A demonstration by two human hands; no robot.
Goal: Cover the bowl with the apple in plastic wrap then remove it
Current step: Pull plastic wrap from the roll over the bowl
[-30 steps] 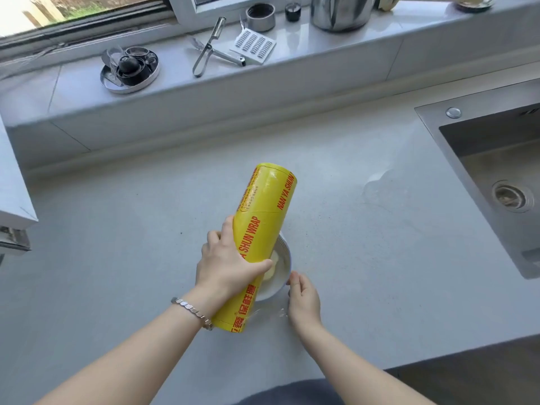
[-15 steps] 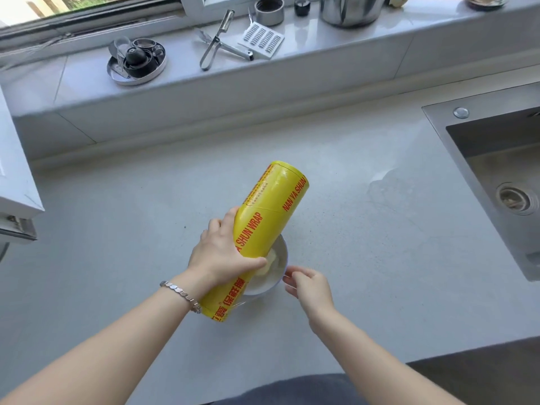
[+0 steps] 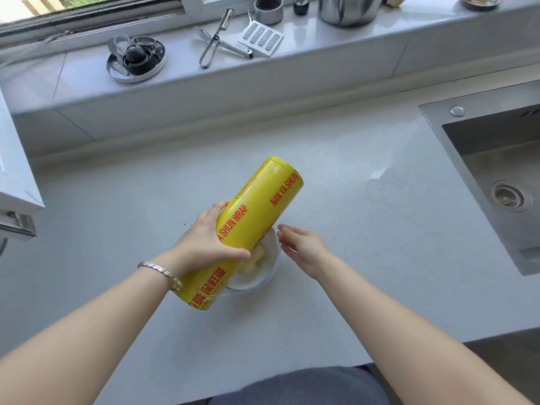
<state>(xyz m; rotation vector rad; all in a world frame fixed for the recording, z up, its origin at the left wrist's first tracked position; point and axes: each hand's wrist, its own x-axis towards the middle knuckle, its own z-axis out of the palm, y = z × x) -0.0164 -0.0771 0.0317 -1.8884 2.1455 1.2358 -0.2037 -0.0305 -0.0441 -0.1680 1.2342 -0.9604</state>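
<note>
A white bowl [image 3: 267,274] sits on the grey counter, and a pale peeled apple [image 3: 253,263] shows inside it. Most of the bowl is hidden under a big yellow plastic wrap roll [image 3: 251,223], which is tilted over it. My left hand [image 3: 206,242] grips the middle of that roll. My right hand [image 3: 304,248] hovers at the bowl's right rim with fingers spread and nothing in it. A bit of clear film hangs at the roll's lower end.
A steel sink [image 3: 496,176] is sunk into the counter at the right. The windowsill behind holds a round metal tray [image 3: 136,58], a peeler [image 3: 214,39], a grater plate [image 3: 260,38] and a steel pot [image 3: 349,8]. A white cabinet edge [image 3: 14,182] juts in at left.
My right hand left the counter in front of the bowl and moved up along its right rim, fingers opening. The roll tilted further right over the bowl.
</note>
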